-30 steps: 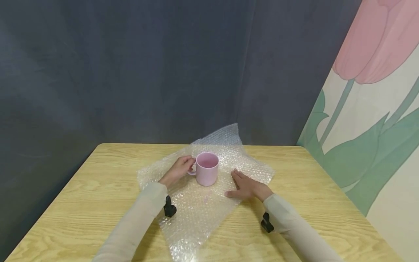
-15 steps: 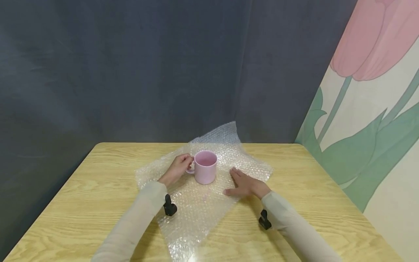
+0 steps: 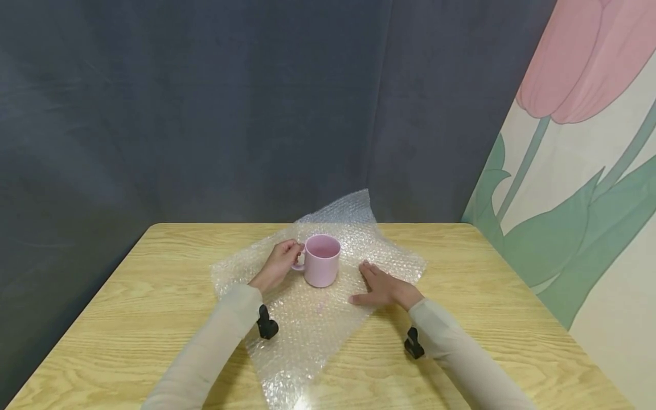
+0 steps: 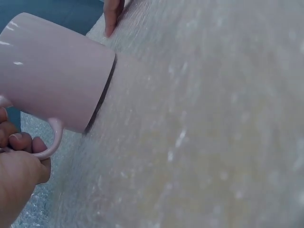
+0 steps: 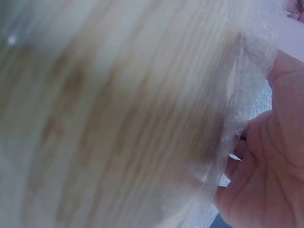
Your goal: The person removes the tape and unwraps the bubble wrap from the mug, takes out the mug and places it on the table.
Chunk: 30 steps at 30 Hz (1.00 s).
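A pink mug [image 3: 322, 266] stands upright on a sheet of bubble wrap [image 3: 307, 336], its handle turned to the left. My left hand [image 3: 279, 262] grips that handle; in the left wrist view the fingers [image 4: 21, 142] curl round the handle loop. To the right of the mug, my right hand [image 3: 381, 287] rests on the wrap with fingers and thumb spread. The right wrist view has the palm [image 5: 266, 161] close by the edge of the bubble wrap [image 5: 235, 114].
The wrap lies diagonally across a wooden table [image 3: 128, 319], its far corner standing up past the back edge. A dark curtain [image 3: 230, 114] hangs behind. On the right is a wall [image 3: 610, 228] with a painted tulip. Each sleeve cuff carries a small black device.
The whole scene shifts slightly up and left in the head view. Both hands keep their places, the left on the mug's handle and the right on the wrap.
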Each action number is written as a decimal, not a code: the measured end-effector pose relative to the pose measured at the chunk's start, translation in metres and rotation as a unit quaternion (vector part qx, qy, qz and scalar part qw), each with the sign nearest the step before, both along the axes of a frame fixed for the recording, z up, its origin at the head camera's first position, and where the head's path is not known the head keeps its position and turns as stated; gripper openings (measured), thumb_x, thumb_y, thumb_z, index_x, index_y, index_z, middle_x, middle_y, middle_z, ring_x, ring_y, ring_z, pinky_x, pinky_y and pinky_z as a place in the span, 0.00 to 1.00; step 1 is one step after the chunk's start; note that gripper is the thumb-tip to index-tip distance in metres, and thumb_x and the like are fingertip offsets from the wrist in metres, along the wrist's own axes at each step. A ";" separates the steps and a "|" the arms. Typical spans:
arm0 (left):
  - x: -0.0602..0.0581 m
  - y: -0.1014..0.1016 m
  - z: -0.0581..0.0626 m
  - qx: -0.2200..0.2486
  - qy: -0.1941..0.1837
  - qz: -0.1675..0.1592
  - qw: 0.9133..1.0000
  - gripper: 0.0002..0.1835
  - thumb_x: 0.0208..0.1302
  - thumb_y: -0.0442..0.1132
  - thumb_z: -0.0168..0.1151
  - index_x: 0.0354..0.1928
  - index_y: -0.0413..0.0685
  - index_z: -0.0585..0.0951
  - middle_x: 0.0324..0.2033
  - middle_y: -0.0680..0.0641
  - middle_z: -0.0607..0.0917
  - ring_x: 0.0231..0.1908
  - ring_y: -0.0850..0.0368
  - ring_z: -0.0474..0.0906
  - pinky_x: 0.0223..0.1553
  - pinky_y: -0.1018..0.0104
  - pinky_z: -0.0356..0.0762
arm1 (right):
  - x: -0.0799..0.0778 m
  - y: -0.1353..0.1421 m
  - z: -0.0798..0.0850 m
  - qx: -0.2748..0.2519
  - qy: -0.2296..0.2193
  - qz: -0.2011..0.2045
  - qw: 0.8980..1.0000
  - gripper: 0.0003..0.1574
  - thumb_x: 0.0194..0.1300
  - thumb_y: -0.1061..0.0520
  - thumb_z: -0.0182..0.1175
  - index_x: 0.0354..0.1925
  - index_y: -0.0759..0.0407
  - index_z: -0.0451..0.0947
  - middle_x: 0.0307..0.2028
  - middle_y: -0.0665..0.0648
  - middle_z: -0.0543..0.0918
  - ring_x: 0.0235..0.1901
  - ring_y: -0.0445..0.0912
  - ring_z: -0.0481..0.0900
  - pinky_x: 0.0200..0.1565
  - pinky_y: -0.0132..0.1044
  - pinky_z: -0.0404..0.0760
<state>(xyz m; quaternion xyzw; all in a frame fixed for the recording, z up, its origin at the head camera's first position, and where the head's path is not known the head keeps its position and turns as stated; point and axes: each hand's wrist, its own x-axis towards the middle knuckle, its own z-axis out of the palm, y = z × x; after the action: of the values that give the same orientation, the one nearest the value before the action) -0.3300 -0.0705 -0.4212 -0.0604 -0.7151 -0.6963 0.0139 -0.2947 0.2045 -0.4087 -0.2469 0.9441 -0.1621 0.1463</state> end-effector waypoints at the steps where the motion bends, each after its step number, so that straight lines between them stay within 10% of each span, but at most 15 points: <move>1: 0.000 0.000 0.001 0.002 0.001 0.000 1.000 0.16 0.70 0.32 0.51 0.21 0.45 0.67 0.22 0.49 0.68 0.25 0.58 0.64 0.27 0.70 0.67 | 0.000 0.000 0.000 -0.001 0.000 0.000 1.000 0.60 0.65 0.34 0.58 0.72 0.75 0.45 0.72 0.74 0.46 0.71 0.64 0.43 0.69 0.54 0.47; 30: 0.008 -0.008 0.014 0.059 0.034 0.043 0.997 0.14 0.69 0.31 0.52 0.23 0.38 0.71 0.23 0.48 0.69 0.27 0.57 0.64 0.25 0.72 0.64 | 0.000 -0.005 -0.001 0.003 -0.001 -0.006 1.000 0.60 0.64 0.35 0.58 0.72 0.74 0.46 0.72 0.73 0.46 0.71 0.64 0.44 0.69 0.54 0.47</move>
<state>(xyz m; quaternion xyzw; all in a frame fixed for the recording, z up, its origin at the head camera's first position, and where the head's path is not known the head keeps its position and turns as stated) -0.3220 -0.0782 -0.4075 -0.0521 -0.6737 -0.7336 0.0716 -0.2944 0.1995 -0.4101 -0.2403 0.9459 -0.1604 0.1474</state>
